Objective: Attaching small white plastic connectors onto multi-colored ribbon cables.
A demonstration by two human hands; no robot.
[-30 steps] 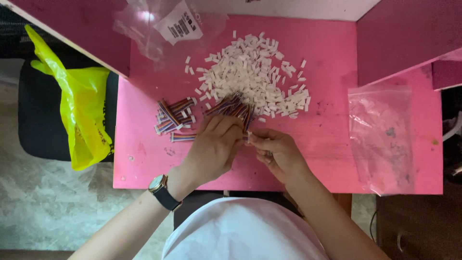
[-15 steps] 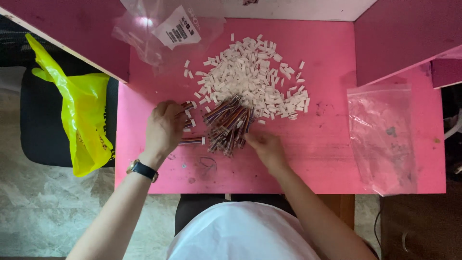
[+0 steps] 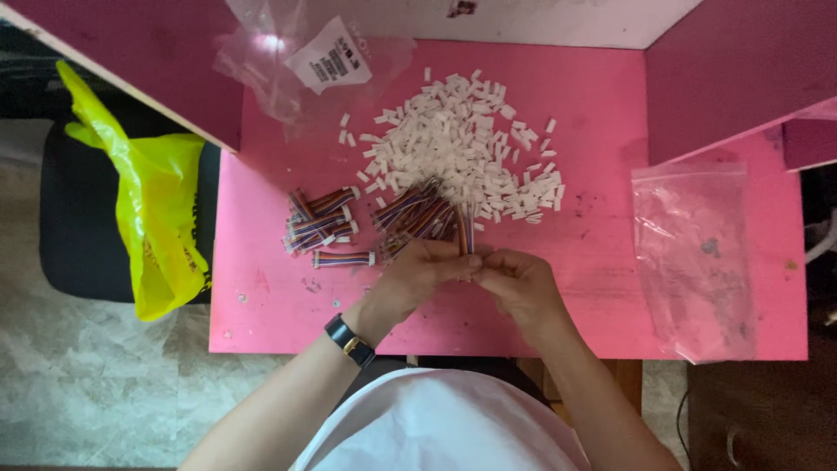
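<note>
Multicoloured ribbon cable (image 3: 468, 234): I see one, pinched by left hand (image 3: 418, 275) and right hand (image 3: 514, 283), both grips closed; lower end hidden. White plastic connectors (image 3: 453, 139) uncountable on pink counter (image 3: 593, 288).

cable (image 3: 468, 234): its near end is buried between my fingertips, just below the wire pile (image 3: 417, 214); whether a plug sits on it I cannot tell.
left hand (image 3: 417, 272): my palm is turned away, fingertips masked.
right hand (image 3: 520, 283): knuckles cover what I pinch.
clear bag (image 3: 296, 52): above the pile, top cut off by the edge.
forearms: run off the bottom edge.
</note>
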